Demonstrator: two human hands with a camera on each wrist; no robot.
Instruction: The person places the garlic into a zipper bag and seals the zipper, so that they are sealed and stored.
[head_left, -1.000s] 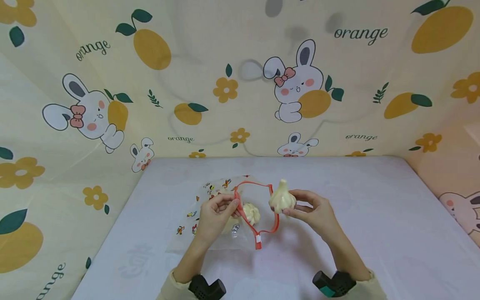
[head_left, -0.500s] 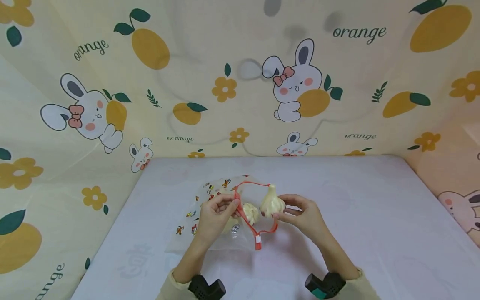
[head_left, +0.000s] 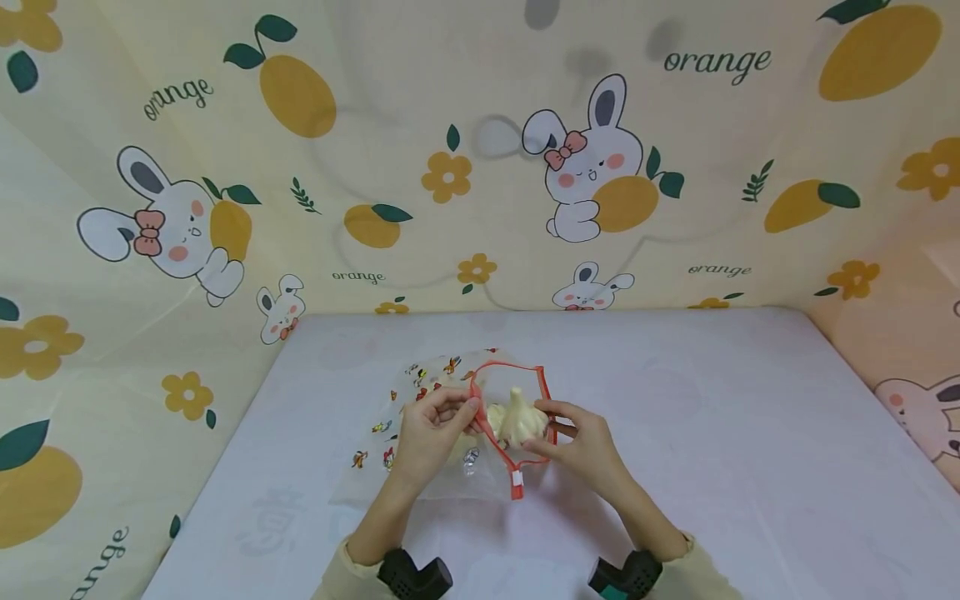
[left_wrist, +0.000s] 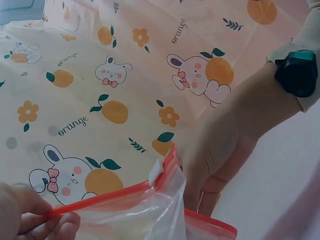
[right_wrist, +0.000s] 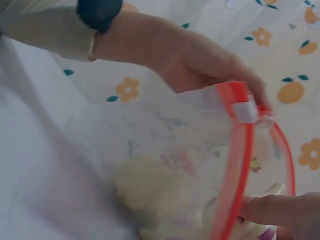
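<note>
A clear zip bag (head_left: 375, 479) with small printed cartoon figures lies on the table, its red-edged mouth spread wide toward the right. My left hand (head_left: 431, 433) pinches the red edge (left_wrist: 107, 199) between thumb and fingers. A pale garlic bulb (head_left: 523, 423), stem up, is held by my right hand (head_left: 588, 446) in the bag's mouth. Behind that bulb, a second garlic bulb (head_left: 494, 417) is partly hidden inside the bag. Through the plastic, the right wrist view shows pale garlic (right_wrist: 145, 185), blurred. The white slider (head_left: 517, 478) sits at the near corner of the mouth.
A white cloth covers the table (head_left: 712, 458). Behind it hangs a cream curtain (head_left: 420, 100) printed with rabbits and oranges. Both wrists wear dark camera units (head_left: 415, 575).
My right hand has moved left with the garlic bulb, from the right of the red rim into the bag's mouth. My left hand keeps its pinch on the edge.
</note>
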